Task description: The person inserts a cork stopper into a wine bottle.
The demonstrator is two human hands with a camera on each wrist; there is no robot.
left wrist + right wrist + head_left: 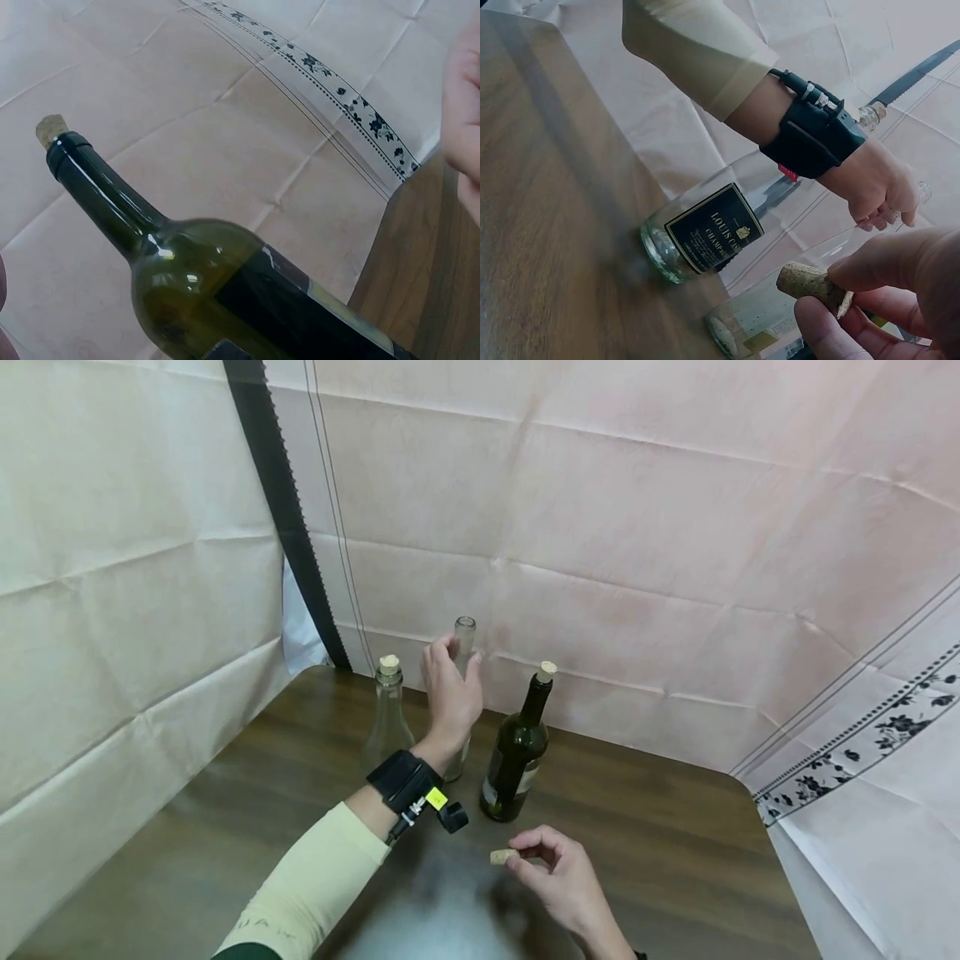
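Note:
My left hand (453, 697) holds the neck of a clear glass bottle (465, 628), whose mouth is uncorked. Between thumb and fingers, my right hand (564, 878) pinches a cork (501, 857) above the table, in front of the bottles. A dark green wine bottle (517, 747) stands to the right of the left hand, with a cork (52, 130) in its mouth. Left of that hand is a second clear bottle (388, 714), also corked; the right wrist view shows its black label (714, 227). The left forearm partly covers both clear bottles.
The brown wooden table (660, 827) ends at a pale hanging cloth (637, 568) close behind the bottles. Another cloth wall (135, 610) rises along the left side. A black strip (288, 518) runs down the corner.

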